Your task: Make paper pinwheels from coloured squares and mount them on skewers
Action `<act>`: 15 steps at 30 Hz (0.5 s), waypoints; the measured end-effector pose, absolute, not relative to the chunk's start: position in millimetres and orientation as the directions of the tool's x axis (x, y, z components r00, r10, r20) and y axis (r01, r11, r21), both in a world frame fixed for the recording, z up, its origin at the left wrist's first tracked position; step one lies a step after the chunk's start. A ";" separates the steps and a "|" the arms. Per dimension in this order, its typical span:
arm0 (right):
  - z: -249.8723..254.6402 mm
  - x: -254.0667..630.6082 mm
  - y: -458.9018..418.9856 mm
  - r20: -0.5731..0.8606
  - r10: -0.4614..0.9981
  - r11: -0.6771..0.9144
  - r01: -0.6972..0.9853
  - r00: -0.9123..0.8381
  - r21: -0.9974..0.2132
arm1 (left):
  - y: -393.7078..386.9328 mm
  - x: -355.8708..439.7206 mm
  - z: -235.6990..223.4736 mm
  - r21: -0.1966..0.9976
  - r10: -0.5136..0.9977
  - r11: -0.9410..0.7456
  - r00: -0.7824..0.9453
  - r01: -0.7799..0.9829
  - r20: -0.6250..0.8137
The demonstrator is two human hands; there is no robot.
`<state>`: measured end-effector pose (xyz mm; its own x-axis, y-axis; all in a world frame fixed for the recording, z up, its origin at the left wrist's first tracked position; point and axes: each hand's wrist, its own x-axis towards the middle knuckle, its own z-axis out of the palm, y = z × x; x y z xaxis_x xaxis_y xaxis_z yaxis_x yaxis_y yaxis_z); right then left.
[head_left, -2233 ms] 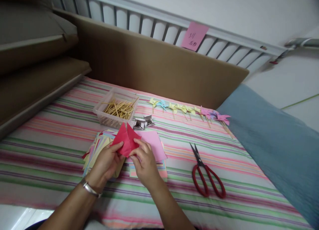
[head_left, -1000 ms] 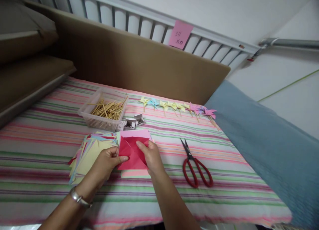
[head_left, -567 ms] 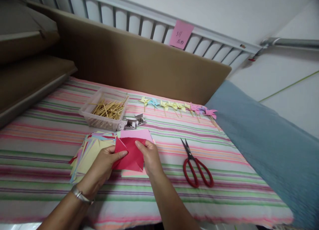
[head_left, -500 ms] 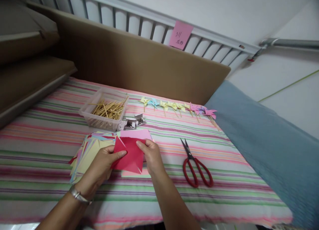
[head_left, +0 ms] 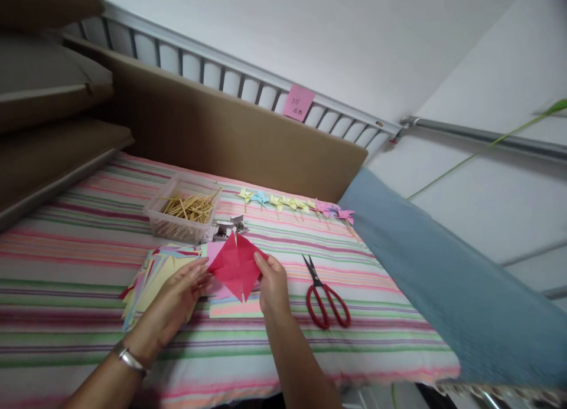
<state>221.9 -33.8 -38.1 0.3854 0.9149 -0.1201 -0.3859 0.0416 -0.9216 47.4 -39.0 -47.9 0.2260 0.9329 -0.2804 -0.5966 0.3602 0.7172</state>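
A red paper square [head_left: 235, 266], cut in from its corners, is held up like a diamond between both hands above the striped cloth [head_left: 88, 261]. My left hand [head_left: 175, 300] pinches its left corner; a silver bracelet is on that wrist. My right hand [head_left: 271, 284] pinches its right corner. Under the hands lie a fanned stack of coloured papers [head_left: 153, 273] and a second paper pile [head_left: 230, 306].
A clear tub of wooden sticks [head_left: 183, 214] and small metal boxes [head_left: 225, 229] sit behind the papers. Red-handled scissors [head_left: 323, 291] lie to the right. Several small paper pinwheels [head_left: 295, 204] line the back by a cardboard panel [head_left: 221, 137]. A blue cloth [head_left: 443, 279] covers the right.
The red paper has turned from lying flat as a square to standing on a corner between both hands. The camera view has shifted up and to the right.
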 end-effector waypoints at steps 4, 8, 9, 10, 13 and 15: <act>-36.2 203.1 -41.6 -0.119 0.885 0.095 -0.426 0.449 -0.900 | -57.9 58.8 -49.7 0.602 0.894 0.447 0.346 -0.662 -0.283; -32.1 182.2 -50.0 -0.123 0.857 0.134 -0.446 0.501 -0.885 | -64.9 67.7 -48.5 0.534 0.900 0.430 0.301 -0.728 -0.315; -32.3 177.4 -51.9 -0.124 0.851 0.140 -0.449 0.510 -0.883 | -64.9 68.5 -47.1 0.515 0.900 0.430 0.308 -0.742 -0.308; -33.6 172.7 -53.7 -0.122 0.846 0.147 -0.447 0.519 -0.882 | -64.7 68.9 -45.2 0.499 0.902 0.427 0.317 -0.754 -0.294; -44.6 158.9 -59.9 -0.098 0.841 0.143 -0.395 0.531 -0.908 | -64.3 67.7 -37.8 0.484 0.907 0.414 0.303 -0.771 -0.293; -55.5 152.5 -64.2 -0.059 0.850 0.102 -0.274 0.524 -0.956 | -63.9 64.6 -35.0 0.501 0.907 0.400 0.253 -0.768 -0.336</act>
